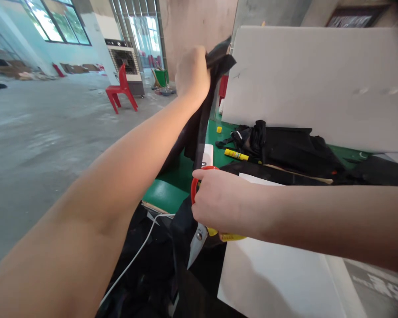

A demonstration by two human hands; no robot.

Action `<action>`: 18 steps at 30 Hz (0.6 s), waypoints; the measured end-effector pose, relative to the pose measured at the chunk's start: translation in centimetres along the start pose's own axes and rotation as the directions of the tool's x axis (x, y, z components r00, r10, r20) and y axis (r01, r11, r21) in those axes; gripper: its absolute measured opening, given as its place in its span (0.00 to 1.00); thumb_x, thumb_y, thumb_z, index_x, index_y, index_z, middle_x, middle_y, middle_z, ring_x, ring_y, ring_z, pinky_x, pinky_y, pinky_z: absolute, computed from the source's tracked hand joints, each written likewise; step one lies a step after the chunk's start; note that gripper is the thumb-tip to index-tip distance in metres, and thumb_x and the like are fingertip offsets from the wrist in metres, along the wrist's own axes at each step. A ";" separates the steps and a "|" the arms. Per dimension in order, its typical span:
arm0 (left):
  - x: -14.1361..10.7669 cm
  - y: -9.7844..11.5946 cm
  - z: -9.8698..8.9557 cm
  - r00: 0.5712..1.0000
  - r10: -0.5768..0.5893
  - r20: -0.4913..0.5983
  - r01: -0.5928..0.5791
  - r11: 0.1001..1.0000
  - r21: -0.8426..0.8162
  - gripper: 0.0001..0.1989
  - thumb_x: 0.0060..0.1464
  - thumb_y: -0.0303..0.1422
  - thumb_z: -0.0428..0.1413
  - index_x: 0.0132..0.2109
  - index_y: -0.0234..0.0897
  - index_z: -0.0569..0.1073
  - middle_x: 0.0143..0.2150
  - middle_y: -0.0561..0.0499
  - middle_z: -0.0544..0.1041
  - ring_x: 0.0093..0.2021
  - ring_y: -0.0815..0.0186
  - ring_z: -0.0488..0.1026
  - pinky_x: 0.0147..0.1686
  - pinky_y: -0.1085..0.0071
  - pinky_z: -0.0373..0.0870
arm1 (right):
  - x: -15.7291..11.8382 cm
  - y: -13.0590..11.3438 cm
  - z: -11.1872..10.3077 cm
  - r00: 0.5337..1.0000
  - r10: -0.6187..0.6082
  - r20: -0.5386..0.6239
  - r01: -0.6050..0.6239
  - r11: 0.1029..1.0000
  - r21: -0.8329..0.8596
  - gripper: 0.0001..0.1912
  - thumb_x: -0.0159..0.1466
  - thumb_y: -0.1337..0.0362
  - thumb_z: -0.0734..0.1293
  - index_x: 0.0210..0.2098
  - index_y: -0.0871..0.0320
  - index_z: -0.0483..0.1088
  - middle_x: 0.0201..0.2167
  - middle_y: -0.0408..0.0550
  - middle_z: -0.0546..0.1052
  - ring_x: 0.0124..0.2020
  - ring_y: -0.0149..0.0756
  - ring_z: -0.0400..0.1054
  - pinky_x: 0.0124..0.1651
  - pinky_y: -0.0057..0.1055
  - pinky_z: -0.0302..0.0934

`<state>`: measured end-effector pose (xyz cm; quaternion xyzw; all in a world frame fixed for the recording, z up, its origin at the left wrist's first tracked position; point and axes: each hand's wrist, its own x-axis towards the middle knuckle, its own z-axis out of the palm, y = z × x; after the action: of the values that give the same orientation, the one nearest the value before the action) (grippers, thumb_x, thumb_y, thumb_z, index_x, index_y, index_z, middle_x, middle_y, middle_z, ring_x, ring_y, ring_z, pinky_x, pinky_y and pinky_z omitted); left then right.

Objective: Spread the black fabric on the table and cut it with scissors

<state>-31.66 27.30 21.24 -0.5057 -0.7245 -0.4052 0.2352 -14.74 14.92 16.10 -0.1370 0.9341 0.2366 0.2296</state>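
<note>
My left hand (192, 73), raised above the table with its arm stretched out, is closed around the upper part of a black cloth strip (204, 119). The strip hangs down from that fist past my right hand (219, 201). Scissors (198, 242) with red and yellow on the handles are in my right hand, their blade pointing down and left beside the lower cloth. Whether my right fingers also pinch the cloth is hidden. More black cloth (146, 269) lies low in front of me. A white phone-like object (208, 154) rests behind the strip.
On the green table (167, 194) lie a yellow glue stick (236, 154), a yellow cap (219, 130) and piled black fabric (292, 145). White board (272, 278) sits near me; a pale panel (318, 84) stands behind. A white cable (135, 256) crosses the left edge. Beyond stands a red chair (122, 90).
</note>
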 end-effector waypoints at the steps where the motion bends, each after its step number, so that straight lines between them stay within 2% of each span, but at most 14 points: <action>1: 0.1 -0.1 0.0 1.000 -0.012 -0.010 0.012 1.000 -0.010 0.06 0.54 0.41 0.47 0.34 0.50 0.67 0.37 0.52 0.71 0.37 0.62 0.63 0.32 0.64 0.57 | 0.0 -0.1 0.2 1.000 0.009 -0.010 -0.009 1.000 0.000 0.06 0.42 0.66 0.70 0.19 0.52 0.68 0.12 0.39 0.65 0.18 0.31 0.59 0.41 0.40 0.51; 5: 0.4 -1.1 0.4 0.998 -0.065 -0.016 0.065 0.998 -0.001 0.07 0.51 0.42 0.49 0.35 0.48 0.69 0.37 0.51 0.73 0.37 0.61 0.66 0.34 0.64 0.60 | 0.1 0.2 2.1 0.997 0.045 -0.062 -0.044 0.999 0.027 0.09 0.44 0.59 0.72 0.21 0.54 0.69 0.15 0.41 0.68 0.19 0.32 0.60 0.39 0.39 0.49; 8: 0.3 -1.9 0.5 0.999 -0.038 -0.016 0.038 0.999 0.020 0.07 0.49 0.40 0.51 0.35 0.46 0.70 0.37 0.50 0.74 0.37 0.61 0.67 0.35 0.64 0.61 | -0.1 0.7 3.2 0.998 0.040 -0.053 -0.035 0.995 0.097 0.14 0.45 0.53 0.71 0.24 0.56 0.70 0.16 0.41 0.69 0.21 0.32 0.61 0.37 0.38 0.47; 11: -0.2 -2.0 0.4 0.995 0.025 0.095 -0.025 1.000 0.007 0.08 0.49 0.41 0.53 0.34 0.44 0.71 0.35 0.49 0.74 0.35 0.61 0.68 0.33 0.65 0.61 | -0.6 1.2 3.4 1.000 0.015 0.021 -0.019 0.977 0.214 0.18 0.48 0.48 0.68 0.27 0.57 0.71 0.19 0.43 0.70 0.22 0.32 0.62 0.35 0.36 0.47; 14: -0.6 -1.9 0.1 0.962 0.108 0.251 -0.112 0.994 0.004 0.08 0.47 0.40 0.55 0.32 0.41 0.72 0.33 0.48 0.74 0.33 0.61 0.68 0.32 0.65 0.60 | -1.0 1.6 3.2 0.995 0.005 0.098 -0.036 0.947 0.319 0.22 0.50 0.44 0.65 0.29 0.58 0.72 0.22 0.44 0.71 0.24 0.33 0.62 0.33 0.33 0.48; 16: -0.6 -2.0 -0.1 0.962 0.098 0.256 -0.109 0.994 0.029 0.08 0.47 0.39 0.56 0.32 0.41 0.73 0.33 0.47 0.74 0.33 0.61 0.68 0.32 0.65 0.59 | -1.0 1.6 3.2 0.994 0.009 0.108 -0.043 0.947 0.319 0.23 0.49 0.43 0.65 0.29 0.58 0.71 0.21 0.44 0.71 0.24 0.33 0.61 0.33 0.33 0.48; 18: -0.5 -2.3 -0.5 0.976 0.046 0.211 -0.059 0.997 0.053 0.09 0.48 0.40 0.55 0.34 0.41 0.73 0.34 0.47 0.74 0.34 0.61 0.68 0.33 0.65 0.58 | -0.8 1.3 3.1 0.995 0.004 0.100 -0.034 0.955 0.296 0.21 0.49 0.45 0.66 0.26 0.58 0.71 0.20 0.44 0.70 0.24 0.33 0.61 0.34 0.34 0.48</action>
<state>-33.65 26.27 20.30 -0.5575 -0.7433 -0.3215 0.1829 -13.34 17.71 14.53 -0.0801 0.9478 0.1022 0.2911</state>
